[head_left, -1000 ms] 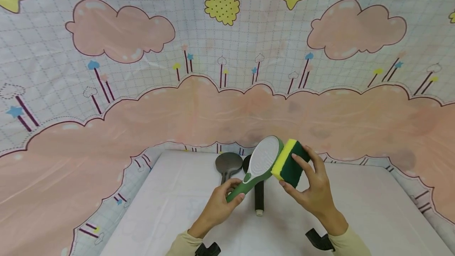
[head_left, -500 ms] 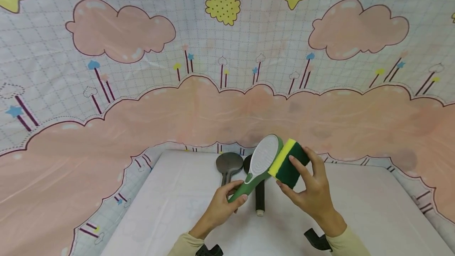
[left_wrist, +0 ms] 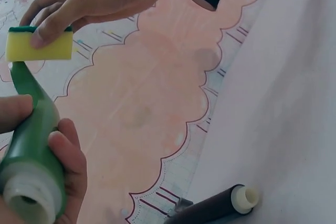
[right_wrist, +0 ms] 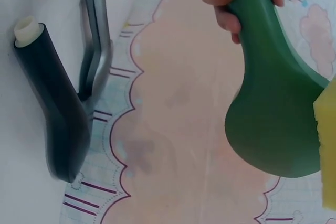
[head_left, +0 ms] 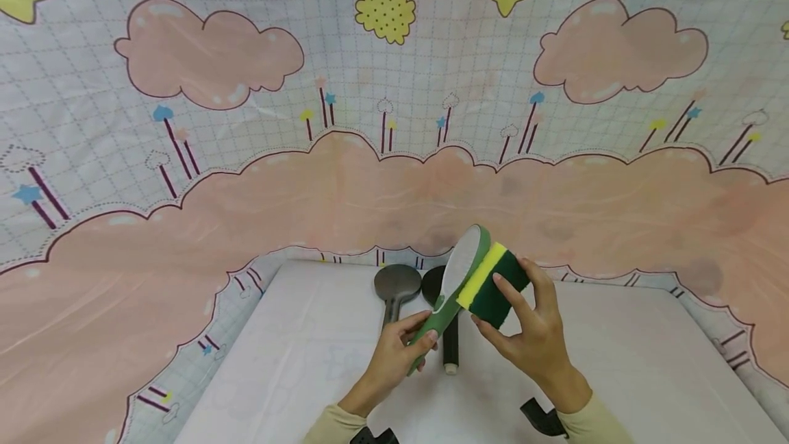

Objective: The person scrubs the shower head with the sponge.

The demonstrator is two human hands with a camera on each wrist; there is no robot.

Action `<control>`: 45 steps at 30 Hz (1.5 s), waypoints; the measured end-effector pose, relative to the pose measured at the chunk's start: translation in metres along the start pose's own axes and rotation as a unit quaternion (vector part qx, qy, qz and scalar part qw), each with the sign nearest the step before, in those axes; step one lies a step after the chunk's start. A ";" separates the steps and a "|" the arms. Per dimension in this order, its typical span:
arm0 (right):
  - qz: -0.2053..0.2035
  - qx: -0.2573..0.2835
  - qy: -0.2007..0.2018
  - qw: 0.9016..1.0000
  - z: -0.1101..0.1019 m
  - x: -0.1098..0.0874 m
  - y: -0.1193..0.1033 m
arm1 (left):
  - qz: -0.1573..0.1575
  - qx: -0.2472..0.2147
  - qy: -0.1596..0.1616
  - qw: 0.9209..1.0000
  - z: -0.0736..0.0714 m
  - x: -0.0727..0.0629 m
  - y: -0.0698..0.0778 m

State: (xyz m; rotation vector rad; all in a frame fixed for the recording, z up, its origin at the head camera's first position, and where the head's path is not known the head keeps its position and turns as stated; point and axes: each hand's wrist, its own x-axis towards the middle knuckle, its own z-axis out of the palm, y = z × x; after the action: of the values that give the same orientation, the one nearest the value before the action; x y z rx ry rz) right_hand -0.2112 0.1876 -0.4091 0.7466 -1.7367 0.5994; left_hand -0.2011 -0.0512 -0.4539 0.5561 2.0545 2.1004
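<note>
My left hand (head_left: 394, 355) grips the handle of a green shower head (head_left: 465, 262) with a pale spray face, held tilted above the table. In the left wrist view, the open end of its handle, with a whitish fitting, faces the camera. My right hand (head_left: 536, 334) pinches a yellow and dark green sponge (head_left: 499, 286) between thumb and fingers. The sponge's yellow side lies against the green back of the shower head. In the right wrist view, the sponge (right_wrist: 328, 150) shows at the right edge, beside the rounded green back (right_wrist: 278, 119).
On the white table (head_left: 277, 362) behind my hands lie a grey shower head (head_left: 397, 283) and a black shower head (head_left: 451, 344) with a pale handle end. A cloth printed with clouds (head_left: 216, 57) rises beyond the table's far edge.
The green shower head has turned so its spray face looks narrower and more of its back shows. The sponge has slid left and slightly down along it. Both hands shifted slightly.
</note>
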 end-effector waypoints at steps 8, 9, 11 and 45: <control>-0.002 0.006 -0.006 1.000 0.006 -0.003 -0.003 | -0.013 -0.032 0.015 0.999 0.007 0.002 0.005; -0.002 0.008 -0.010 1.000 0.007 -0.004 -0.003 | -0.013 -0.036 0.015 0.999 0.007 0.002 0.006; -0.002 0.010 -0.020 1.000 0.010 -0.007 -0.005 | -0.011 -0.042 0.013 0.999 0.009 0.003 0.007; 0.032 0.024 -0.110 0.993 0.014 -0.020 -0.011 | -0.012 -0.045 0.043 0.998 0.013 0.002 0.014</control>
State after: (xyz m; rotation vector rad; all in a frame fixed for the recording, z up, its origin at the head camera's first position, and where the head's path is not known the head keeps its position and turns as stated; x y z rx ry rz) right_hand -0.2077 0.1739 -0.4319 0.8184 -1.9608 0.6226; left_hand -0.1961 -0.0391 -0.4396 0.4328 1.9862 2.2264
